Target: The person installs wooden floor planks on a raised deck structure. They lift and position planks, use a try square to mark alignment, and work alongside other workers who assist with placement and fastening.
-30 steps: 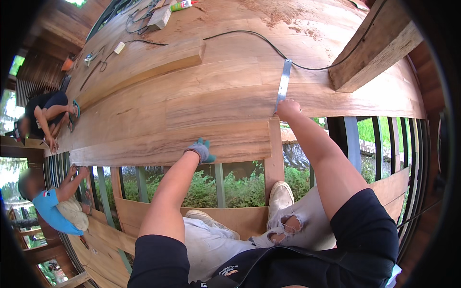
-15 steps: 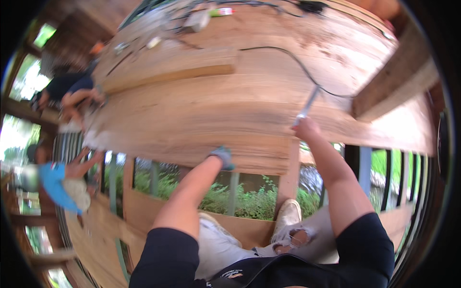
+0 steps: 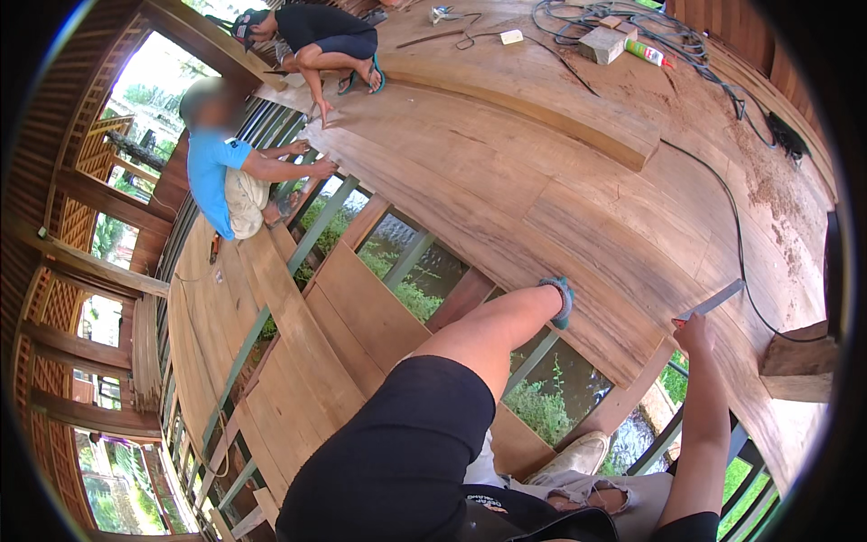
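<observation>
My left hand [image 3: 562, 303], in a grey-teal glove, grips the near edge of a wooden plank [image 3: 591, 316]; some of its fingers are hidden at that edge. Near the plank's right end, my bare right hand [image 3: 694, 334] is closed around a flat tool with a straight grey metal blade [image 3: 718, 296] and a small orange-and-black part. The blade points away to the right, over the boards. Its exact kind cannot be made out. Below the plank, a floor opening shows plants and water between green metal beams [image 3: 533, 357].
A person in blue [image 3: 212, 176] squats at the plank's far left end, and another in black [image 3: 321, 45] crouches beyond, hands at the boards. A thick timber [image 3: 542, 104] lies on the floor. A black cable [image 3: 736, 217] runs to a wooden post [image 3: 799, 361]. Cables, a block and a tube [image 3: 646, 52] lie farther back.
The view has swung left and sharpened, so both co-workers show more fully. My left hand stays at the plank's edge, and my right still holds the bladed tool near its right end.
</observation>
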Available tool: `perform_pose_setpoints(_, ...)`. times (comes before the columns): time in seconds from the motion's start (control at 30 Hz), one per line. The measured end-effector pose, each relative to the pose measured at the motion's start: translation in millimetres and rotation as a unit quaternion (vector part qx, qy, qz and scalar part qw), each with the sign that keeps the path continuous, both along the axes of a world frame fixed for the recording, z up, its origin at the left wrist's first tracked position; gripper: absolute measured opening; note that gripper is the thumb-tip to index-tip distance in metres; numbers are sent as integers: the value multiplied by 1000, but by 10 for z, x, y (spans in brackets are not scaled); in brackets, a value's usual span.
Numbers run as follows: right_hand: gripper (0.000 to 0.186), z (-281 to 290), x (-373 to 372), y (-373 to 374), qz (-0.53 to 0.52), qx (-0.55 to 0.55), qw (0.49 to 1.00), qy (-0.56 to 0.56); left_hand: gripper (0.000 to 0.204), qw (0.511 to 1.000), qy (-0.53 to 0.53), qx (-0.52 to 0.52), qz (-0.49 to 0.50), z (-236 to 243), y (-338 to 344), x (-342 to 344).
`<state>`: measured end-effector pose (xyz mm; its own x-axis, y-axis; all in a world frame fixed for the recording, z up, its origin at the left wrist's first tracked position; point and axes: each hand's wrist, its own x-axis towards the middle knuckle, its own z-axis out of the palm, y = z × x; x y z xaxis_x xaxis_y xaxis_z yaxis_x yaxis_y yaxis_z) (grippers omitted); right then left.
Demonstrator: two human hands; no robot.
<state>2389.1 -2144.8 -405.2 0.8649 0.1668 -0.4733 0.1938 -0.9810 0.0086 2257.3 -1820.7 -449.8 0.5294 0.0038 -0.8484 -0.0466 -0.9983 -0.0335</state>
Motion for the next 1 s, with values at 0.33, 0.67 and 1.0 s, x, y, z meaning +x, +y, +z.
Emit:
perform_pose_setpoints(0.33, 40, 11, -47, 8, 4, 20, 998, -67, 109, 1000, -14, 3, -11, -87, 9, 23)
perform_pose_setpoints(0.67, 41, 52, -49, 20, -9, 17, 998, -55, 108, 1000, -8, -3, 5, 40, -24, 34)
perform_pose_setpoints(1.0, 39, 86, -58, 34, 5, 16, 999, -50, 109, 1000, -10, -1, 8, 10, -11, 18)
